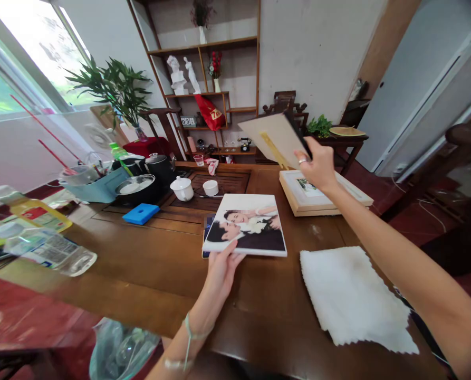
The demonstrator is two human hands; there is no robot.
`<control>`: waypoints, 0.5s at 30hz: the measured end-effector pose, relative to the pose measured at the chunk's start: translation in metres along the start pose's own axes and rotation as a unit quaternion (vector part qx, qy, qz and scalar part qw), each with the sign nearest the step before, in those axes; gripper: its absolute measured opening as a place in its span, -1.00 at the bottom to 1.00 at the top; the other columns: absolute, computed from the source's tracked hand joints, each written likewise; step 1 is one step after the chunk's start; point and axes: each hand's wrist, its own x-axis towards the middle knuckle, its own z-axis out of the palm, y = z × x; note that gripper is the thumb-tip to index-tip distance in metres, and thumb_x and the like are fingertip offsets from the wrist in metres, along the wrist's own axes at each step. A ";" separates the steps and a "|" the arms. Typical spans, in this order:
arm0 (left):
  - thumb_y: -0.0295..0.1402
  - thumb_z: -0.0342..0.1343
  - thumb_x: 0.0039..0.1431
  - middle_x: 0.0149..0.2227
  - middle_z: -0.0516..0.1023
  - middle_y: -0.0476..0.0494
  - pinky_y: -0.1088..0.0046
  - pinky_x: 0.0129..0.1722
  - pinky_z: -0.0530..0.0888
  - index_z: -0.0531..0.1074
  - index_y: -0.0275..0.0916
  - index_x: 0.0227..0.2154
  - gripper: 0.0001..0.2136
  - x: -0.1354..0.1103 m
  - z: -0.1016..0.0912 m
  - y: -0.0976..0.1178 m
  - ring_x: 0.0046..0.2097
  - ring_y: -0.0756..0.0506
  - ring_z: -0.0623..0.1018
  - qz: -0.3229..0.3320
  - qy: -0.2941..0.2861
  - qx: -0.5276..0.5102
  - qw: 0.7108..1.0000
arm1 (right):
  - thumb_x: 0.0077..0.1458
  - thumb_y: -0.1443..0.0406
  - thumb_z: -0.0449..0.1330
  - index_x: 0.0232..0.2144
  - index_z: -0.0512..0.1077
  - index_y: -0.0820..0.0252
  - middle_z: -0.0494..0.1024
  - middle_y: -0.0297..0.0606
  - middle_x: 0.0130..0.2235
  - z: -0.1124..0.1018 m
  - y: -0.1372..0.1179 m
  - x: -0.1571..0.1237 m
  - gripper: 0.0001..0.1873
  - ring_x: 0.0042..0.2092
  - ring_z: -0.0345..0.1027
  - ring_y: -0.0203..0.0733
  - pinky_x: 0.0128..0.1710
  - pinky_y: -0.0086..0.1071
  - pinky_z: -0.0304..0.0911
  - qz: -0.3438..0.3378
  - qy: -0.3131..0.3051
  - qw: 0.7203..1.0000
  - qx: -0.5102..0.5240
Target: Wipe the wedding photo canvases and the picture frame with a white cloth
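Note:
My left hand (224, 268) grips the near edge of a white-edged photo panel (255, 224) printed with a couple in formal dress, its thumb resting on the picture. A dark blue item (206, 232) shows under the panel's left side. My right hand (317, 164) holds up a thin rectangular board (272, 138) by its dark right edge. The board is tilted, with a pale face and a yellow strip along it. Below it and partly behind my right hand, pale wooden frames (294, 198) are stacked on the table. A white cloth (354, 301) lies nearer me.
On the wooden table (160, 269) are a blue sponge (141, 214), a lidded white cup (182, 188) and a small white bowl (210, 188). Bottles (49, 250) lie left, near a blue basin (95, 187). A lined bin (120, 351) stands below the table edge.

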 end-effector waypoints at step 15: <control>-0.76 0.17 0.07 -0.23 0.65 -0.17 0.22 -0.10 0.61 0.42 -0.29 -0.07 -0.60 0.125 0.087 -0.044 -0.28 -0.07 0.66 -0.017 -0.032 -0.025 0.999 | -0.17 0.12 0.28 -0.11 0.57 -0.25 0.66 -0.28 -0.19 -0.171 -0.002 -0.164 -0.53 -0.38 0.53 0.01 -0.37 -0.12 0.44 0.151 0.055 0.986 0.037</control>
